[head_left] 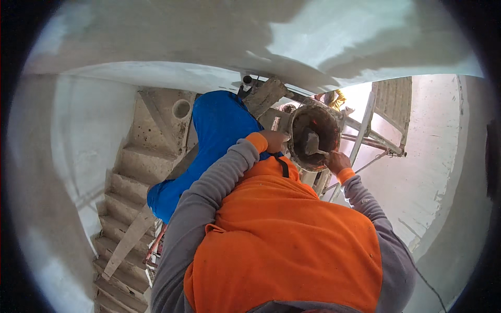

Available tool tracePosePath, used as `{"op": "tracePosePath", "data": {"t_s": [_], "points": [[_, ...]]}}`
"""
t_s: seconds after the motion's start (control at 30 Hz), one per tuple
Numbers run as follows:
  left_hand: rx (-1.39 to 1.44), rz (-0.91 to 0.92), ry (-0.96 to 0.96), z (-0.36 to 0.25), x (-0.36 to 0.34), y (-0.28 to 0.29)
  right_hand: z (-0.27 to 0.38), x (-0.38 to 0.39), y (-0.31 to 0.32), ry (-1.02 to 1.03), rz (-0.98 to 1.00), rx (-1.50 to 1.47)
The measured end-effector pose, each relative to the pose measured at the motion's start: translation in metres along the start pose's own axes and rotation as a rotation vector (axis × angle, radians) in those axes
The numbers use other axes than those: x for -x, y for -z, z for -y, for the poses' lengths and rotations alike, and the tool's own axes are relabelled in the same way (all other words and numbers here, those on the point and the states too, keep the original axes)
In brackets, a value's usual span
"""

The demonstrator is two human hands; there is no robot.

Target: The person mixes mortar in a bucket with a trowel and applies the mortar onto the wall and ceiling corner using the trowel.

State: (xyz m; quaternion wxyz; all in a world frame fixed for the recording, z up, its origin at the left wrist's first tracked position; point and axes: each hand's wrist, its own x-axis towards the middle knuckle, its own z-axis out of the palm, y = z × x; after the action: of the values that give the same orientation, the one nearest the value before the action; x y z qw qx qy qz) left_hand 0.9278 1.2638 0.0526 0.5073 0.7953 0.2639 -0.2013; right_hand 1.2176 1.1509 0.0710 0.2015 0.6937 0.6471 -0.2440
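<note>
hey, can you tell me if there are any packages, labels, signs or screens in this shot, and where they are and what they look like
None are in view: no package, label, sign or screen.
What shows instead: a round, mortar-crusted bucket, gripped at its rim by the left hand.
A trowel inside it, its handle held by the right hand.
Bare concrete stairs on the left.

A pale, freshly plastered ceiling (323,36) curves across the top, patched in lighter and greyer tones. Smooth white walls (78,135) close in on the left, and another white plastered wall (443,156) runs down the right. A bare grey concrete staircase (130,208) descends at lower left, a long wooden plank (128,240) leaning over its steps. Bright daylight enters behind what seems to be a metal scaffold frame (383,120).
</note>
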Motion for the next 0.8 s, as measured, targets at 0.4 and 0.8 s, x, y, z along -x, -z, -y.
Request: {"op": "tracePosePath", "data": {"t_s": [0.4, 0.8], "points": [[0.072, -0.106, 0.043, -0.006, 0.01, 0.005, -0.003, 0.027, -0.024, 0.106, -0.071, -0.317], [0.158, -0.806, -0.165, 0.014, 0.066, 0.01, -0.014, 0.001, -0.041, 0.328, -0.543, -0.324]]}}
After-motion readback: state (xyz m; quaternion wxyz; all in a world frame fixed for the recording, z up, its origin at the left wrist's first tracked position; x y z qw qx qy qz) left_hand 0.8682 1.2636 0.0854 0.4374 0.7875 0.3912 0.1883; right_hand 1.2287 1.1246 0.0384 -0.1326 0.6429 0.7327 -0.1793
